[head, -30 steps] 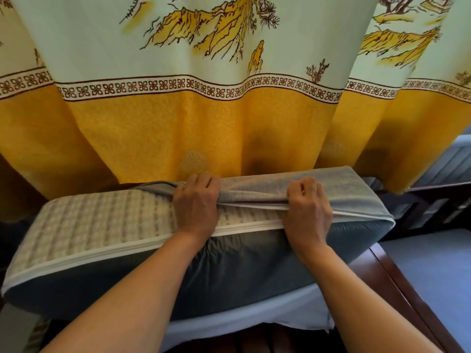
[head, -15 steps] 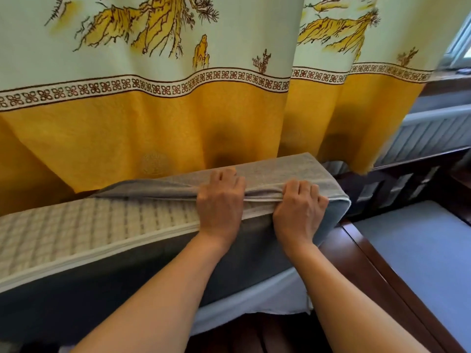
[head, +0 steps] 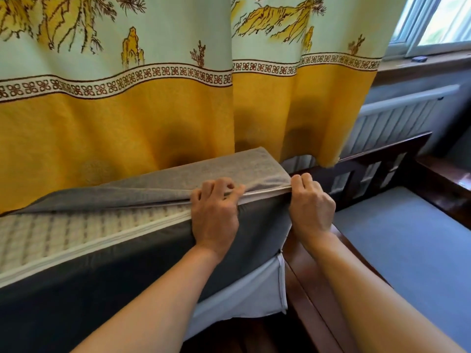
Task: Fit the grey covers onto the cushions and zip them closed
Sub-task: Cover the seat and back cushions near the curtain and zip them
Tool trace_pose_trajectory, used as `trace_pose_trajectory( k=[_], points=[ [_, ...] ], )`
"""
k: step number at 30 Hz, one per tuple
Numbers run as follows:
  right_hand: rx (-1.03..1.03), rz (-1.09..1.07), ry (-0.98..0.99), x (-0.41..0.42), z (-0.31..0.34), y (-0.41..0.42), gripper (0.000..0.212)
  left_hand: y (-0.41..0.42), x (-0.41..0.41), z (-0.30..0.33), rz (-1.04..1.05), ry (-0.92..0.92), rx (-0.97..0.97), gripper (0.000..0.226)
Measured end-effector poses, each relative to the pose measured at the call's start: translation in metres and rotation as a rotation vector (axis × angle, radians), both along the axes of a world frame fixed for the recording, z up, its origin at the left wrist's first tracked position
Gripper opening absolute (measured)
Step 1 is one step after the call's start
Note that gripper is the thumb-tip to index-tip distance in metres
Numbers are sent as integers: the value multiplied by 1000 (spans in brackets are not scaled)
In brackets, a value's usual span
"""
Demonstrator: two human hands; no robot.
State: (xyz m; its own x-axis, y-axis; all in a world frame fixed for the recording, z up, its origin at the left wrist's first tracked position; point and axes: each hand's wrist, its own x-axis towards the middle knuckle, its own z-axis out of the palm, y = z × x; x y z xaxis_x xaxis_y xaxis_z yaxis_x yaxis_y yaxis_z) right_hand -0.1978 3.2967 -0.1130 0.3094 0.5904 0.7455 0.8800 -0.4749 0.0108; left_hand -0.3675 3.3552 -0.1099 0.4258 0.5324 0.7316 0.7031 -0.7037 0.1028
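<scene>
A long cushion with a cream checked edge stands on its side in front of me. The grey cover is pulled over it, and its opening gapes along the top towards the left. At the right end the two white zip edges lie together. My left hand pinches the cover's upper flap against the lower zip edge. At the cushion's right corner, my right hand grips the cover. A light grey part of the cover hangs below the cushion.
A yellow and pale green curtain hangs right behind the cushion. A dark wooden bench frame holds a grey seat cushion at the right. A radiator and a window are at the upper right.
Both hands have slid right along the top edge to the cushion's right end. The zip edges at that end have come together. My view has swung right.
</scene>
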Motion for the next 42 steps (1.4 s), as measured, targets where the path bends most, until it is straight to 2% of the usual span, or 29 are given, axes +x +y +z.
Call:
trace_pose_trajectory(
  k=[3, 5, 8, 12, 18, 20, 23, 26, 29, 35, 39, 42],
  points=[
    [-18, 111, 15, 5, -10, -16, 15, 9, -2, -1, 20, 14, 70, 31],
    [-66, 201, 28, 2, -28, -41, 15, 15, 0, 2, 48, 2, 74, 21],
    [-69, 184, 81, 4, -41, -66, 14, 25, 5, 6, 32, -23, 22, 9],
    [-16, 141, 144, 6, -16, -34, 21, 28, 6, 5, 21, -57, -57, 8],
    [-1, 216, 221, -7, 2, 8, 33, 31, 2, 15, -59, -15, -171, 20],
    [-22, 236, 215, -6, 0, 14, 32, 33, 6, 18, -41, 29, -195, 15],
    [-13, 233, 211, -3, 0, 23, 22, 31, 16, 20, 21, -12, -240, 4],
    [18, 269, 167, -7, 5, 33, 14, 28, 18, 11, 20, -32, -121, 6],
    [78, 345, 266, -10, 6, 39, 17, 29, 16, 8, -55, 35, 20, 11],
    [128, 473, 417, -3, -12, 25, 20, 34, 11, 5, -230, 190, 111, 49],
    [244, 449, 473, -16, -25, 6, 23, 32, 12, 1, -252, 269, 98, 41],
    [258, 418, 399, -17, -23, 7, 23, 23, 16, 7, -178, 251, 63, 38]
  ],
)
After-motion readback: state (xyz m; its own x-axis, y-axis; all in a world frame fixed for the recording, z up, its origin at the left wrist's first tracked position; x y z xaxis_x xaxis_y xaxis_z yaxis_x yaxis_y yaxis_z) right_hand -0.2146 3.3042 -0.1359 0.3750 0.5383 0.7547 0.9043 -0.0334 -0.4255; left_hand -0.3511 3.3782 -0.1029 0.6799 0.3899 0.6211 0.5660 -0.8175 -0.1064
